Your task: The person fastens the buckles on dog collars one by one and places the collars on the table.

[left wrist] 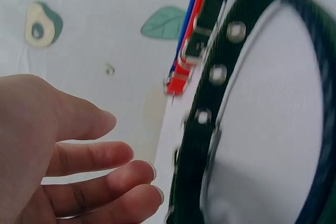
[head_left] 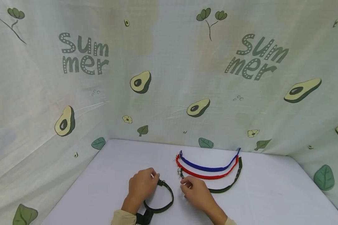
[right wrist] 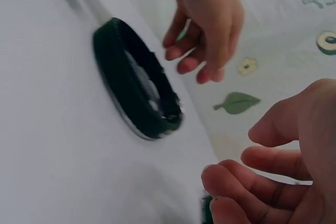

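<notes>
A dark green pet collar [head_left: 161,210], closed into a loop, stands on the white table beside my left hand [head_left: 142,184]. Metal eyelets line its band [left wrist: 190,169] in the left wrist view. The left fingers are loosely bent, with nothing between them, near the loop's buckle end. My right hand [head_left: 196,193] hovers by the left end of a second dark green collar [head_left: 224,189], which is laid out in a curve and partly hidden behind that hand. Its fingers [right wrist: 226,182] are relaxed and hold nothing in the right wrist view.
Beyond the second green collar, a red collar [head_left: 209,177] and a blue collar [head_left: 211,169] lie in matching curves. Behind the white table [head_left: 270,187] hangs a printed cloth [head_left: 169,62], which also rises along both sides. A black device [head_left: 145,217] sits at my left wrist.
</notes>
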A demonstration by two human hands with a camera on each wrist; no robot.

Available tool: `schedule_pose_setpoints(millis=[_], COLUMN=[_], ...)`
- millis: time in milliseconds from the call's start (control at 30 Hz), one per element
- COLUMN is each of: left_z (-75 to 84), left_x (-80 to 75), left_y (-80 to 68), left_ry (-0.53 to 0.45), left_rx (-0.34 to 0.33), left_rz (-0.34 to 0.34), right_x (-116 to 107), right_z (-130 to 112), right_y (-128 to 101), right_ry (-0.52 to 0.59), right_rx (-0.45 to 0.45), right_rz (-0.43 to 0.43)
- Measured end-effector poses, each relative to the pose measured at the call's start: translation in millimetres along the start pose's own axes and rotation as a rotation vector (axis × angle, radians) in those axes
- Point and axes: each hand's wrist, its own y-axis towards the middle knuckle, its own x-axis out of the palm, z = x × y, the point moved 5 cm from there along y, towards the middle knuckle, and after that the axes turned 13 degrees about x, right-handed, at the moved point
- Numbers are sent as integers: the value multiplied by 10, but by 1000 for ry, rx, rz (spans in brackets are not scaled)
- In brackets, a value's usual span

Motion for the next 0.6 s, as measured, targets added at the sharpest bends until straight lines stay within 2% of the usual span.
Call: schedule_pose_setpoints(millis=[200, 467, 600], left_z=[178, 379, 520], left_x=[91, 226, 301], left_y=[0, 71, 114], left_ry=[-13, -39, -60], left_rx=[74, 101, 139], left_rz=[-15, -72, -95], right_x=[-285, -623, -828], right_z=[56, 245, 359], right_y=[-25, -6, 10], right_ry=[10, 10, -15], right_rx=[71, 154, 182], right_rz=[87, 204, 261])
